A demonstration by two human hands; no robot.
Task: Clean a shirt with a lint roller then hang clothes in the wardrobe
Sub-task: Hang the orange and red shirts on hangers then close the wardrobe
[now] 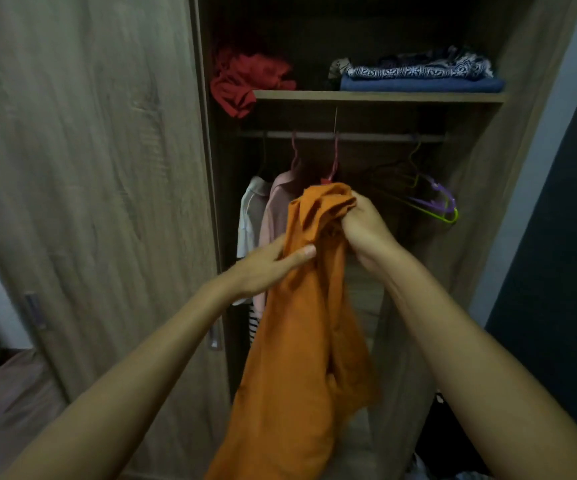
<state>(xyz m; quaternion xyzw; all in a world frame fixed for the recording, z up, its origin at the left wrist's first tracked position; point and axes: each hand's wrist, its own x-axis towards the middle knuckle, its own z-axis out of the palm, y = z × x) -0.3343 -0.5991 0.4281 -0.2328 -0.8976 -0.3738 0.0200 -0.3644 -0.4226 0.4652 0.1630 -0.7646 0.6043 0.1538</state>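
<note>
My forearms fill the lower frame, reaching up to the orange shirt (301,323) hanging at centre before the open wardrobe (377,96). My right hand (363,223) bunches its collar end, fingers curled tight into the cloth just below a red hanger (332,161) on the rail (366,136), I'd judge to work the neck onto it. My left hand (266,268) steadies the shirt lower down, thumb pressed on the front, other fingers behind the fabric. White and pink garments (263,209) hang just left; empty hangers (432,199) dangle right of centre.
</note>
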